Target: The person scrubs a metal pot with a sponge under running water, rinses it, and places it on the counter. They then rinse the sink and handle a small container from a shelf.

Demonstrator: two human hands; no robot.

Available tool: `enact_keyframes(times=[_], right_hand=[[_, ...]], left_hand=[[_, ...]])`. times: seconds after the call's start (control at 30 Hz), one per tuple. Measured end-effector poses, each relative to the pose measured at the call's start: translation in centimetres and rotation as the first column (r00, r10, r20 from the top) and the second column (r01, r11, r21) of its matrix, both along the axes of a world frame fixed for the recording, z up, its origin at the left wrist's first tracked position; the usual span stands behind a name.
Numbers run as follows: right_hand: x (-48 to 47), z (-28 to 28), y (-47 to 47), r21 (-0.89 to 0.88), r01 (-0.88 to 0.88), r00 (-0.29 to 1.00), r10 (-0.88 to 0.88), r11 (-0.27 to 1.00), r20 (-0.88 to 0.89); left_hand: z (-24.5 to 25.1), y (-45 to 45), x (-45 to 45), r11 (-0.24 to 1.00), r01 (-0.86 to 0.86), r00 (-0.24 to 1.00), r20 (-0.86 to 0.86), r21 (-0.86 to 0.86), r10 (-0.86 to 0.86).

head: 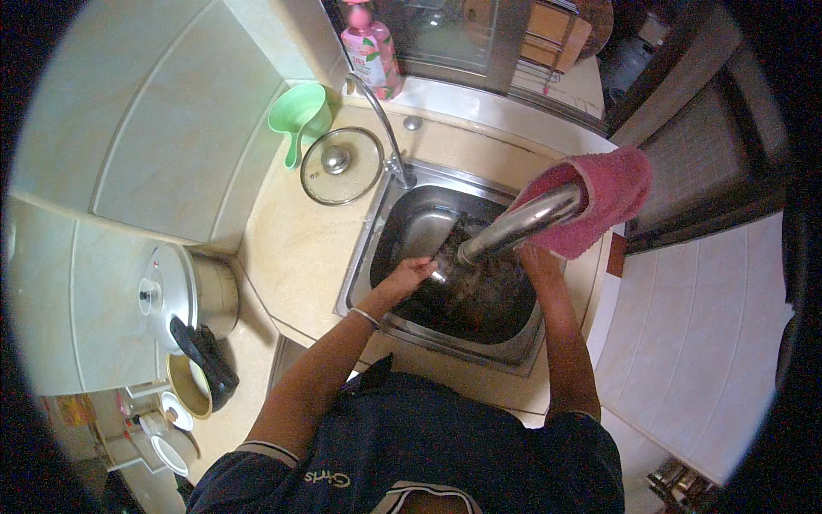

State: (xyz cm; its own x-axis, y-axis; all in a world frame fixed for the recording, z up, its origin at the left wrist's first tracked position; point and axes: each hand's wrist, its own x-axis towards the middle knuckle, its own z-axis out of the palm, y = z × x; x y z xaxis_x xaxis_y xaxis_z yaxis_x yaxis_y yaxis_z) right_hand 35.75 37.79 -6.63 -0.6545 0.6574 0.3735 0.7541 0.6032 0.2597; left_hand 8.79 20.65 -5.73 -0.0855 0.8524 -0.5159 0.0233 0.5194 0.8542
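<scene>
My left hand (414,276), a bangle at its wrist, is over the left part of the stainless steel sink (443,334). Its fingers are bent close together beside a grey, shiny patch; whether they pinch something is unclear. At the sink's right side, my right hand (539,262) is partly hidden below a thick metal pipe (526,221) and a pink cloth (616,199) draped around the pipe's upper end. What that hand holds, if anything, cannot be seen. Dark, blurred contents or water fill the basin under the pipe.
A thin curved tap (385,122) rises at the sink's back left corner. Nearby are a glass lid (356,170), a green dipper (302,109) and a pink pump bottle (372,58). Farther left stand a lidded metal pot (215,292) and a gold-coloured bowl (183,385) by several small containers.
</scene>
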Motion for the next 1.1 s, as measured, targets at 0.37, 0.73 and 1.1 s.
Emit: enact_keyframes(times=[0.37,0.73,1.1], right_hand=[[-0.1,1.2,-1.5,-0.057,0.045,0.993,-0.038,0.997,0.114],[-11.6,3.6,-14.6,-0.273,-0.459,0.798,0.257,0.845,-0.544],[-11.4,-5.3,-5.4,-0.669,0.018,0.974,-0.165,0.743,-0.156]], left_hand=[[0.8,0.2,-0.2,0.993,0.114,0.993,-0.037,0.037,-0.112],[-0.6,0.0,-0.6,0.981,0.038,0.998,0.047,0.192,-0.048],[1.7,0.5,-0.6,0.981,0.118,0.99,-0.09,0.154,-0.105]])
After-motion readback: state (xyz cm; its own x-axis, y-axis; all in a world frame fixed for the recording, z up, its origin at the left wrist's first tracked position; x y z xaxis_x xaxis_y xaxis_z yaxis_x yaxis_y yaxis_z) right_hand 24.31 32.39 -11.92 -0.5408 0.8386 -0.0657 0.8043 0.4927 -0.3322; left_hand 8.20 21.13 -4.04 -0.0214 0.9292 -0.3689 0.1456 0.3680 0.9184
